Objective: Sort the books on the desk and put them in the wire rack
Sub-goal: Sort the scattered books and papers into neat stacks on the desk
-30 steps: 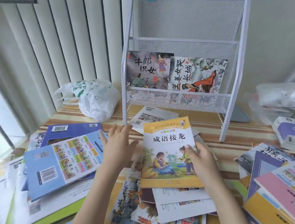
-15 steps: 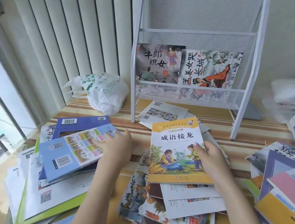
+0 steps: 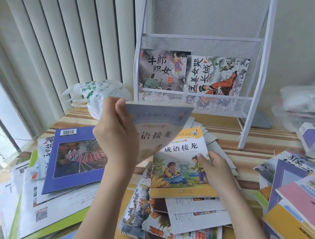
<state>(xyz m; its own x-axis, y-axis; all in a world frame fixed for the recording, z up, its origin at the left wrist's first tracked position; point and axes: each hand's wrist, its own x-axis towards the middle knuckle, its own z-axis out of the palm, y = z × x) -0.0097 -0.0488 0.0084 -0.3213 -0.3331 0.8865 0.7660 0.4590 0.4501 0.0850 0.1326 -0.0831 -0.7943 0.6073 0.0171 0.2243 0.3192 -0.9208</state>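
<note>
Striped wooden counter (image 3: 271,135) carries three loose heaps of thin, glossy paperbacks. Behind stands a white mesh wire rack (image 3: 201,44) with two picture books (image 3: 191,73) upright in its lowest tier. Left hand (image 3: 118,134) grips a lifted blue book (image 3: 157,127); right hand (image 3: 216,168) rests flat-fingered on a yellow-covered book (image 3: 179,175).

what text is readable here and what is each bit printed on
"牛郎织女": left book in the wire rack
"孟姜女哭长城": right book in the rack
"成语接龙": yellow book under the right hand
Book lifted by the left hand: title blurred
Barcodes, plastic bag print: too small
</note>
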